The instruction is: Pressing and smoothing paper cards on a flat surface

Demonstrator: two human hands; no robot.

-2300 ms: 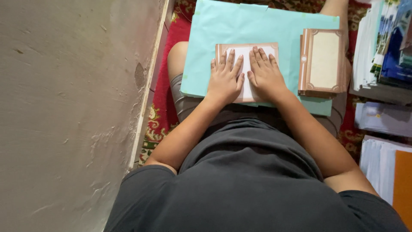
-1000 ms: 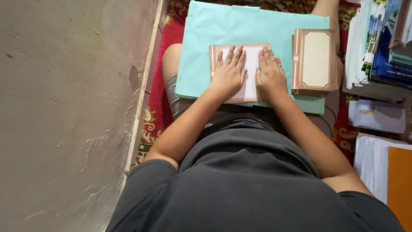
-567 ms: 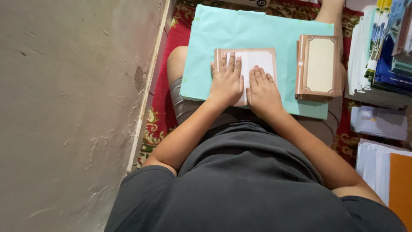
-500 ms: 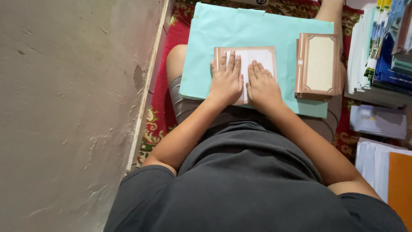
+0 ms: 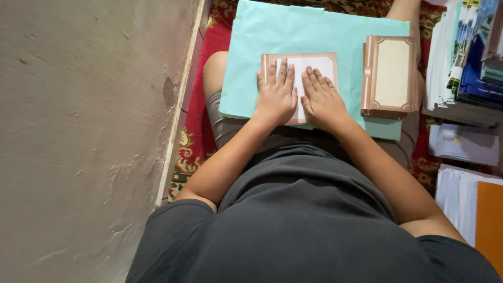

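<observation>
Left hand and right hand lie flat, fingers spread, on a card, hiding its lower half; card stack sits beside.

We cannot see the lower middle of the white card with the brown border, because our left hand and right hand lie flat over it, and their palms and whatever lies under them stay hidden. The light blue sheet is covered in part by the card, the hands and the stack of brown-bordered cards, and its lower edge disappears behind our forearms and dark shirt. At the right edge the pile of books and papers and the orange folder are cut off by the frame, and their print is too small to make out.
</observation>
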